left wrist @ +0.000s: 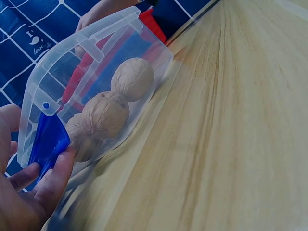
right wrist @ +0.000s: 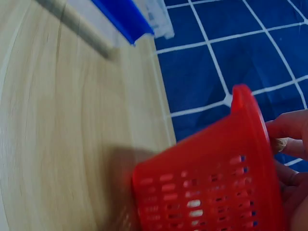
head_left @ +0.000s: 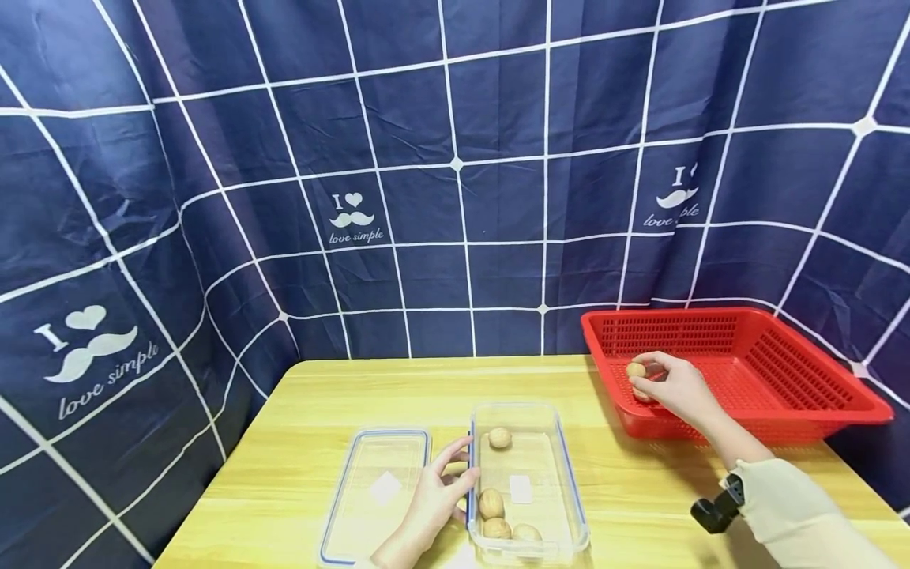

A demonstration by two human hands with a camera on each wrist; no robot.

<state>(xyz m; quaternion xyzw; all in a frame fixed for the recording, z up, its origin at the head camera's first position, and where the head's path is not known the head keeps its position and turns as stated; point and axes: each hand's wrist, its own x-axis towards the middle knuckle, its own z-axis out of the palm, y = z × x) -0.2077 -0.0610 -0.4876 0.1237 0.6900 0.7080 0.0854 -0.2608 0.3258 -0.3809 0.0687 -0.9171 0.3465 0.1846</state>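
Note:
My right hand (head_left: 678, 391) is over the near left part of the red plastic basket (head_left: 860, 405), pinching a walnut (head_left: 636, 369) between thumb and fingers. Another walnut (head_left: 642, 394) shows just below it, partly covered by the hand. At the left long side of a clear plastic food container (head_left: 550, 518), my left hand (head_left: 438, 494) grips its side. In the left wrist view its fingers are bent about the blue clasp (left wrist: 49, 142), which hangs unfastened. Inside the container lie several walnuts (head_left: 491, 503), most at the near end and one walnut (head_left: 500, 438) toward the far end.
A clear lid (head_left: 373, 506) with a blue seal lies flat on the wooden table (head_left: 426, 379), left of the container. Behind the table hangs a dark blue curtain (head_left: 498, 205) with white lines. A black camera (head_left: 718, 506) is strapped to the right wrist.

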